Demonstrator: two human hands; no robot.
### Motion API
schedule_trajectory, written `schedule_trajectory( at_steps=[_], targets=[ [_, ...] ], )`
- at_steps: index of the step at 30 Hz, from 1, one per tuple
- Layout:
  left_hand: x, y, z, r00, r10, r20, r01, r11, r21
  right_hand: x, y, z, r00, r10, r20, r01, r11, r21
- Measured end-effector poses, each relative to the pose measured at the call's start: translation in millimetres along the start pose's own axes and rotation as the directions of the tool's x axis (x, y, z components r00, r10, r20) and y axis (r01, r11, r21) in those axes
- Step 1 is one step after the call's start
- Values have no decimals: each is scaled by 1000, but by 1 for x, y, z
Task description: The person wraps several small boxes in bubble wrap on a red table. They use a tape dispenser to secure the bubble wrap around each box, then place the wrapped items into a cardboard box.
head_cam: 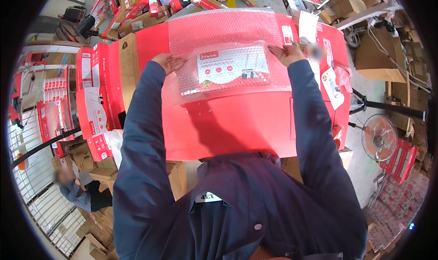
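A flat printed Parroti box (222, 80) lies under clear bubble wrap in the middle of the red tabletop (226, 123). The bubble wrap sheet (222, 27) stretches from the box to the table's far edge. At the box's left end is my left hand (170, 62), palm turned up and fingers stretched towards the wrap. My right hand (287, 54) is at the opposite end, its fingers pointing inward over the wrap's right edge. Neither hand grips anything; whether the fingertips touch the plastic cannot be told.
Long cartons (128, 65) line the table's left side. Printed cards (332, 88), a tape roll (315, 52) and a pink cloth (343, 75) lie on the right. A fan (379, 137) stands beyond. Piled boxes (137, 10) fill the far floor; a person (77, 191) is at lower left.
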State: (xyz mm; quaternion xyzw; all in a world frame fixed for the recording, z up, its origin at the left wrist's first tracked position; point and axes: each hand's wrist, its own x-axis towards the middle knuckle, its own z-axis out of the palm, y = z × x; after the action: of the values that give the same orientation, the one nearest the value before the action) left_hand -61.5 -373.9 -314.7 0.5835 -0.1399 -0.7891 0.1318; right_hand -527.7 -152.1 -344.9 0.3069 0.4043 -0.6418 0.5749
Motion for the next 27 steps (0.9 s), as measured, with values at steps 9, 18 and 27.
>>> schedule_trajectory(
  at_steps=[9,18,27],
  targets=[
    [-78,-41,98,499,278,821,-586,-589,556,-124,71,49,257,362,896,774,-632,33],
    [-99,-89,103,685,0,729,-379,-854,357,-121,102,26,532,505,679,483,-840,246],
    [-171,-194,70,699,-283,656,-641,-654,401,-225,156,-78,629,541,559,658,-753,-11]
  ],
)
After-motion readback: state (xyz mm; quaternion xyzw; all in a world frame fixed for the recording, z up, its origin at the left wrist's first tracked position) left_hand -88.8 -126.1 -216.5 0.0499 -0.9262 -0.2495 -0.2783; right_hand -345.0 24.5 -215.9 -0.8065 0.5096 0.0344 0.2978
